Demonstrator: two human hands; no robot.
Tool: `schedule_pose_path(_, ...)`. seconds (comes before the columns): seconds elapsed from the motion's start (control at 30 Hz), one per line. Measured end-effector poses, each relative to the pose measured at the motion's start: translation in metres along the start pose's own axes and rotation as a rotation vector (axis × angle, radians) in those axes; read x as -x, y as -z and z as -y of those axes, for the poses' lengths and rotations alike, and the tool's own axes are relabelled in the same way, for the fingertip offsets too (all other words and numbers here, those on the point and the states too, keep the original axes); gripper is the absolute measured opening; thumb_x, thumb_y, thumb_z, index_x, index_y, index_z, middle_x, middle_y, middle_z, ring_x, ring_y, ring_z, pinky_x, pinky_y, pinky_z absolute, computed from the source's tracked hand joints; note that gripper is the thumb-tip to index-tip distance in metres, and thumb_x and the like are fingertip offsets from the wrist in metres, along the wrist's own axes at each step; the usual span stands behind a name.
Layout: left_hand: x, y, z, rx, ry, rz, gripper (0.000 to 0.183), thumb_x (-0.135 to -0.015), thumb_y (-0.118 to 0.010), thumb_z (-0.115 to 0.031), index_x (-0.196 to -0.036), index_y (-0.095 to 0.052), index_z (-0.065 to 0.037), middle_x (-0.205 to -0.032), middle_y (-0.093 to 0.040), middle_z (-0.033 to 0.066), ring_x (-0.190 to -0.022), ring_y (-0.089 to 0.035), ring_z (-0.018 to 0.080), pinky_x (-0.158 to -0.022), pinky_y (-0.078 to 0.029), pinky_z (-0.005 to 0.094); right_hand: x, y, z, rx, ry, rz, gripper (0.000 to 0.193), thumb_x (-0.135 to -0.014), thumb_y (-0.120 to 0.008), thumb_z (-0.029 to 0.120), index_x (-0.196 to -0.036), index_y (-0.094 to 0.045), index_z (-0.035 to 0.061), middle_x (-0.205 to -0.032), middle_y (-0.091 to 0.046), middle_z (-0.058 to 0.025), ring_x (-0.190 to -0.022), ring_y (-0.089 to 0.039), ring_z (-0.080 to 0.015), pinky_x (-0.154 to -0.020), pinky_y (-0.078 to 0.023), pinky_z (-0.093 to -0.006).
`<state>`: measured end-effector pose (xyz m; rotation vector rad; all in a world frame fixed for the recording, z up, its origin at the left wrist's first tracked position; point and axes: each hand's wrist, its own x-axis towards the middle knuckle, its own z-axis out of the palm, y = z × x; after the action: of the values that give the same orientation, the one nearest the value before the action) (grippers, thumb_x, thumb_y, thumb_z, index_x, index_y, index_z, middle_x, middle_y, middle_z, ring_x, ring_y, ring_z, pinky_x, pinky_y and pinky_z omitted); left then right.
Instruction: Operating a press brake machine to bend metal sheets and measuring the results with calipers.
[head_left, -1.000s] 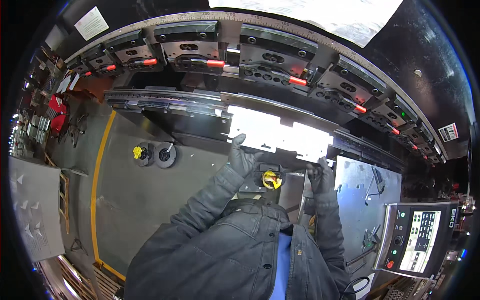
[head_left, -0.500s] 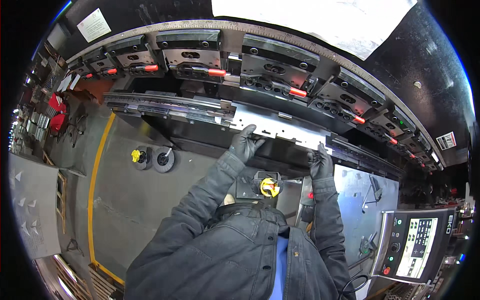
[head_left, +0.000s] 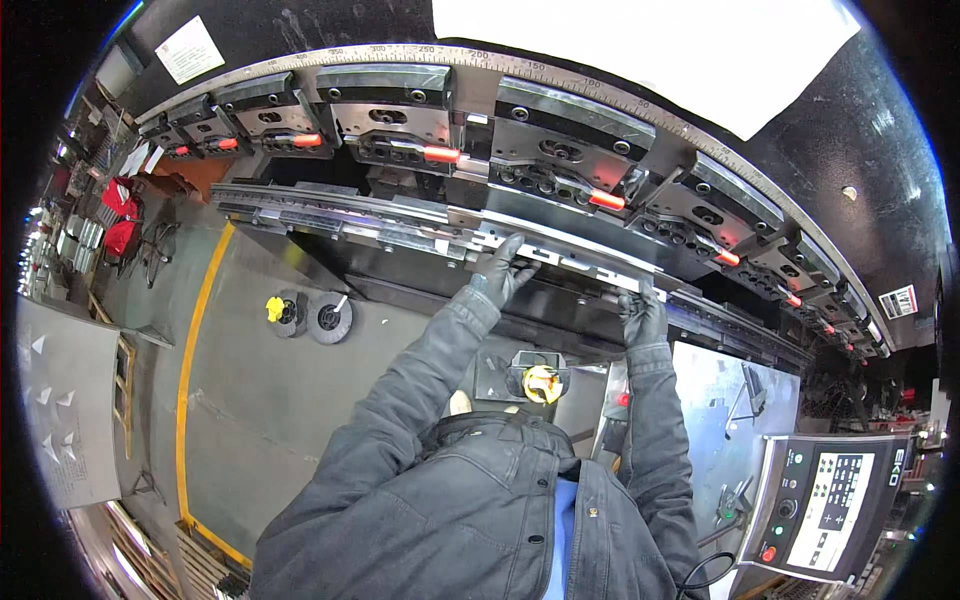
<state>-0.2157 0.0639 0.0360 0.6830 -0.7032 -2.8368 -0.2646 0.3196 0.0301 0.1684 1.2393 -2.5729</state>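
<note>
The slender sheet-metal strip is silver-white. Above it, cylindrical red-orange handles mark black-and-silver steel clamps; below it, the buttoned cloth jacket is plain charcoal; left of it, a long floor stripe is yellow.

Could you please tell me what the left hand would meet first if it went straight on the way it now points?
Beyond the sheet-metal part at its grip, the left hand would probably meet the press brake's upper punch first, though depth is hard to judge from this single view.
</note>
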Motion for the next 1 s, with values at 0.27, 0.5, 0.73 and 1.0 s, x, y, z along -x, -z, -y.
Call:
schedule_pose_path(0.27,0.004,-0.005,0.004,0.033,-0.049,-0.06,0.025,-0.071,-0.067,-0.013,-0.089,-0.053,-0.003,-0.083,-0.052,0.0083,-0.073,-0.052,0.0197,-0.064,-0.052,0.0394,0.012,-0.025,-0.002,-0.011,0.014,-0.118,0.025,-0.083,-0.05,0.02,-0.104,-0.043,0.0099,-0.068,-0.06,-0.0171,-0.048,-0.056,-0.0162,-0.041,-0.043,-0.0175)
schedule_pose_path(0.5,-0.006,0.007,0.008,0.022,-0.058,-0.043,0.022,-0.072,-0.066,-0.013,-0.088,-0.054,-0.003,-0.076,-0.051,0.0071,-0.069,-0.053,0.0181,-0.065,-0.053,0.0394,0.014,-0.032,0.0,0.018,0.035,-0.19,0.026,-0.084,-0.051,0.024,-0.105,-0.043,0.0098,-0.063,-0.058,-0.0157,-0.047,-0.055,-0.0161,-0.036,-0.038,-0.0168)
schedule_pose_path(0.73,0.006,-0.007,0.009,0.004,-0.034,-0.066,0.025,-0.067,-0.071,-0.016,-0.083,-0.057,-0.002,-0.077,-0.051,0.0068,-0.072,-0.049,0.0164,-0.066,-0.052,0.0351,0.016,-0.032,0.002,0.028,0.083,-0.22,0.032,-0.084,-0.051,0.022,-0.108,-0.042,0.0033,-0.059,-0.057,-0.014,-0.042,-0.054,-0.0157,-0.033,-0.038,-0.0167)
schedule_pose_path(1.0,0.014,-0.013,0.006,-0.006,-0.065,-0.094,0.021,-0.071,-0.068,-0.015,-0.086,-0.057,-0.003,-0.081,-0.053,0.0049,-0.073,-0.052,0.0159,-0.068,-0.052,0.0386,0.016,-0.031,0.001,0.062,0.092,-0.255,0.023,-0.083,-0.052,0.023,-0.1,-0.048,0.0078,-0.059,-0.056,-0.0113,-0.045,-0.052,-0.0136,-0.035,-0.035,-0.0164)
